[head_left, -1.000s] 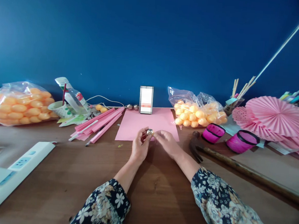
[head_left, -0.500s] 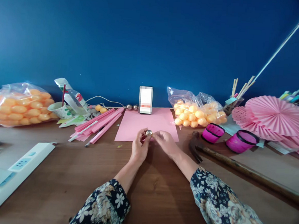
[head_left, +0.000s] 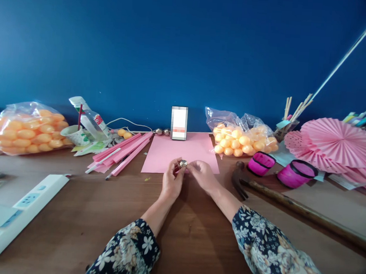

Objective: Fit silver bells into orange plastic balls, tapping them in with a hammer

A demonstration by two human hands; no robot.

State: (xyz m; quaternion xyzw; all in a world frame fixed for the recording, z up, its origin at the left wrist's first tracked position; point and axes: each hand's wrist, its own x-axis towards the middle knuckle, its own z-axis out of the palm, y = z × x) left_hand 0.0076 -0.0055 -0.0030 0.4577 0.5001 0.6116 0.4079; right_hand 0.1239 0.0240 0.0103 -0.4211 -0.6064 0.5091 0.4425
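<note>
A small shiny metallic bell-like ball (head_left: 182,163) is held over the near edge of a pink paper sheet (head_left: 165,156). My left hand (head_left: 171,180) is closed around it, thumb on the near side and fingers behind. The fingertips of my right hand (head_left: 203,174) are pinched together at the ball's right side; whether they grip a part of it or something tiny there, I cannot make out. Two similar shiny balls (head_left: 162,132) rest at the back of the table, left of an upright phone-like panel (head_left: 179,123).
Bags of orange balls stand left (head_left: 25,134) and right (head_left: 237,141). Pink paper strips (head_left: 123,156) lie left of the sheet. At right are a hammer (head_left: 291,205), magenta bands (head_left: 296,174) and pink paper fans (head_left: 339,141). A power strip (head_left: 24,209) lies front left.
Both hands stay almost in place around the shiny ball, with only slight finger movement. The whole view has shifted very slightly.
</note>
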